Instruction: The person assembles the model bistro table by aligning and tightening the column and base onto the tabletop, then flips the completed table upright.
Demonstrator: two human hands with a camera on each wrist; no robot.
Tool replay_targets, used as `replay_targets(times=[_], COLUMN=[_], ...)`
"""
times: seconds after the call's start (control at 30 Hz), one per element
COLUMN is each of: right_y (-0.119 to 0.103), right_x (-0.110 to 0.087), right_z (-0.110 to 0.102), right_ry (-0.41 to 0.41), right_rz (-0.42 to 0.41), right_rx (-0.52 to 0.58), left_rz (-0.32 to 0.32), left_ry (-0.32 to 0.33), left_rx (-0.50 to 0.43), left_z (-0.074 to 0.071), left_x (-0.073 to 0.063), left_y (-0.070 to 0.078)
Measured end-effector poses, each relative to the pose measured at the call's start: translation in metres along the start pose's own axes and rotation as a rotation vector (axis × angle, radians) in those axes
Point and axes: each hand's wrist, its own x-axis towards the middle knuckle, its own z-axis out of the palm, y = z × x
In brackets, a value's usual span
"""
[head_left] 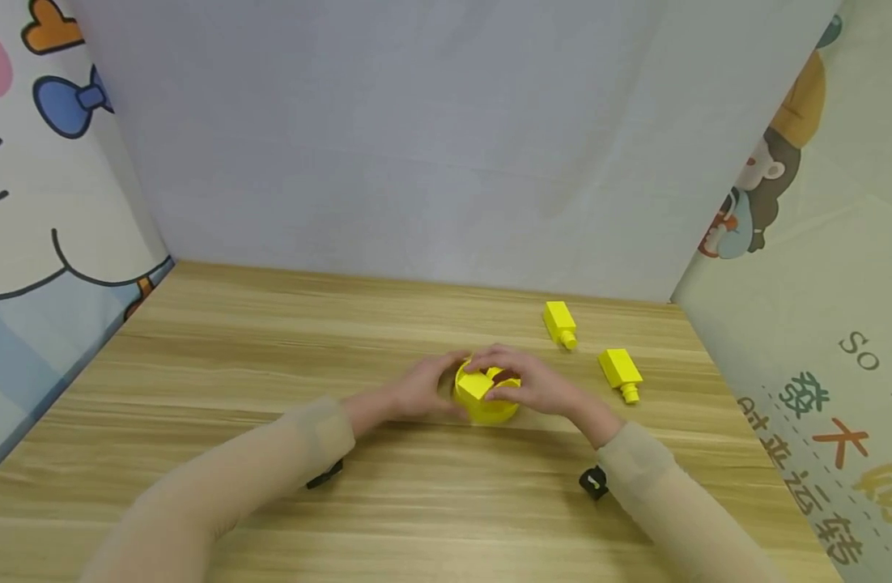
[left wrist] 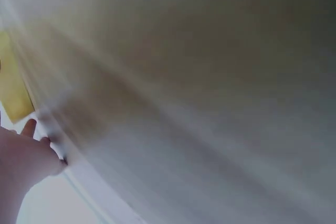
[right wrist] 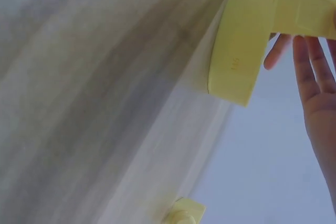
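A round, short-walled yellow base (head_left: 493, 414) stands on the wooden table between the two hands. My left hand (head_left: 420, 389) holds its left side, thumb in front and fingers behind. A yellow rectangular block (head_left: 475, 384) rises from the base, and my right hand (head_left: 529, 382) pinches it between thumb and fingers from the right. The right wrist view shows the block (right wrist: 302, 14) against the base (right wrist: 241, 45), with the right hand (right wrist: 324, 103) close by. In the left wrist view, the left hand (left wrist: 29, 158) is beside a yellow surface (left wrist: 13, 85). Inside the base, hands partly hide the contents.
Two yellow bottle-shaped pieces lie to the right on the table (head_left: 256, 502): one farther back (head_left: 559, 322) and one nearer (head_left: 621, 371), necks toward me. A pale cloth (head_left: 388, 146) hangs behind the table, with printed cloths at both sides.
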Motion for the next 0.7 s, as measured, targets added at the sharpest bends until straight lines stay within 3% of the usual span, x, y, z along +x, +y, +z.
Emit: replay_targets(times=[0.13,0.3,0.5,0.7], right_y=[-0.004,-0.002,-0.002,-0.002], right_x=[0.001,0.001,0.001,0.0], right_z=[-0.004,-0.005,-0.003,0.001], right_ry=[-0.07,-0.12,-0.122,-0.095], right_rz=[-0.054,-0.062,-0.046,-0.038], right_rx=[0.019,0.063,0.081,0.08], left_rz=[0.026,0.049,0.016,0.059], left_ry=[-0.089,-0.18,-0.207,-0.198], left_rx=[-0.052,-0.084,-0.075,-0.047], left_z=[-0.007,-0.014,-0.017,-0.018], left_x=[0.005,0.007,0.007,0.005], left_y=[-0.002,-0.005,-0.006,-0.004])
